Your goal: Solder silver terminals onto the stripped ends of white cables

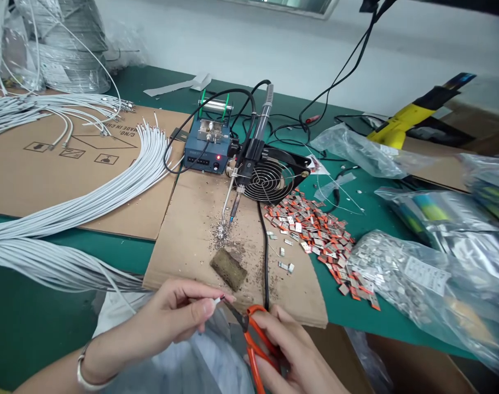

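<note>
Near the bottom centre, my left hand [184, 314] pinches the end of a white cable [218, 300], whose tip shows small dark-red wire ends. My right hand [292, 350] holds orange-handled scissors [251, 336], fingers in the loops. The scissor blades point up and left, close by the cable tip; whether they touch it is too small to tell. Just beyond my hands a brown sponge-like block [228, 269] lies on cardboard [184, 246]. Behind it a soldering iron [249, 158] hangs tip down over a heap of solder bits [221, 232].
A blue soldering station [207, 148] and a round fan [270, 180] stand behind. Bundled white cables [122, 202] cover the left. At right lie orange-and-metal pieces [315, 232], a bag of metal parts [389, 268] and a yellow tool [401, 123]. A black cord [265, 257] crosses the cardboard.
</note>
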### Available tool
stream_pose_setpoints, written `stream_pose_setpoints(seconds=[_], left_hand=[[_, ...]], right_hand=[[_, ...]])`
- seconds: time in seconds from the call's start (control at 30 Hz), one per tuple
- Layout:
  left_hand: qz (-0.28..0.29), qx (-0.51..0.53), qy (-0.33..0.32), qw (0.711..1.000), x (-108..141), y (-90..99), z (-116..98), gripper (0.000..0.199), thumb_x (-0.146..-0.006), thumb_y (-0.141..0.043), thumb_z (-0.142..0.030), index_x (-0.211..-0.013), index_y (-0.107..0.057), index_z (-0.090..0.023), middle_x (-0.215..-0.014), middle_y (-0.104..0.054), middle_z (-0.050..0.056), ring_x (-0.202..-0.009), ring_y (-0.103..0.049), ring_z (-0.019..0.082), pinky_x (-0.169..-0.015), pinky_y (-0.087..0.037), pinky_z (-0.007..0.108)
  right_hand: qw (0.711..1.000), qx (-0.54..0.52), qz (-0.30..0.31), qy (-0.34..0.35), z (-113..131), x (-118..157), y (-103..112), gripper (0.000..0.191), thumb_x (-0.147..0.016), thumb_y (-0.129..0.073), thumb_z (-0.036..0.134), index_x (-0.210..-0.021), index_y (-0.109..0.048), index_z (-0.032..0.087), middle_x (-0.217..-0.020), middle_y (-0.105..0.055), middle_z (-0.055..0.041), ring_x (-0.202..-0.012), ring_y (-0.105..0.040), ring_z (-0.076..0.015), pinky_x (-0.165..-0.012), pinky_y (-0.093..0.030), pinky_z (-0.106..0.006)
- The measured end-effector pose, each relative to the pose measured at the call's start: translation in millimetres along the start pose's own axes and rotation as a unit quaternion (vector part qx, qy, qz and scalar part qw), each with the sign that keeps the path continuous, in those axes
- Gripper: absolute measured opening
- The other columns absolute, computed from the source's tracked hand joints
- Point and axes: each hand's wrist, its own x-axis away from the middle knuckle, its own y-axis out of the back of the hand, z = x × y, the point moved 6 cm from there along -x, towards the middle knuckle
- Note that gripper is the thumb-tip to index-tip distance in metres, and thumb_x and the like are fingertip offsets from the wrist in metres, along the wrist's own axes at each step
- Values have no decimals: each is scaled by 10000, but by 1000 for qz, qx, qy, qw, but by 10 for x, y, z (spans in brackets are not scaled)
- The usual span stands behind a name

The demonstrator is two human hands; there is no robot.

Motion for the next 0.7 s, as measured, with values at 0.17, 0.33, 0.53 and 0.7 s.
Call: stream_pose_setpoints(seconds=[0.17,0.33,0.53,0.7], left_hand=[[4,-4,-12,1000,-12,5,-19,417,-779,-576,-434,-1039,-647,-116,-522,-388,-47,-393,-222,-1,-386,-141,162],[19,-1,-13,1000,6,-17,-22,406,-781,-577,-424,-1049,-646,-127,-508,-363,-54,-395,-202,-2,-381,-136,156],[24,-14,-12,1000,9,-27,5,390,-798,-558,-415,-1038,-637,-118,-521,-360,-58,-405,-202,-2,-385,-136,153],[4,-80,-14,997,46,-41,-23,369,-821,-504,-428,-1002,-541,-108,-588,-391,-52,-432,-278,22,-408,-210,163]], right_hand=[[1000,-21,-5,0,-67,89,-79,271,-783,-414,340,-892,-623,205,-929,-574,46,-911,-510,99,-750,-411,71],[999,-45,27,4,-79,141,-146,309,-725,-501,386,-922,-601,169,-972,-562,24,-954,-515,106,-767,-423,92],[998,-1,55,4,-78,215,-187,272,-727,-499,338,-946,-578,196,-960,-559,42,-925,-515,100,-723,-423,71],[995,88,10,44,-28,249,-136,299,-732,-486,376,-962,-568,204,-875,-573,1,-784,-503,29,-804,-428,-83]])
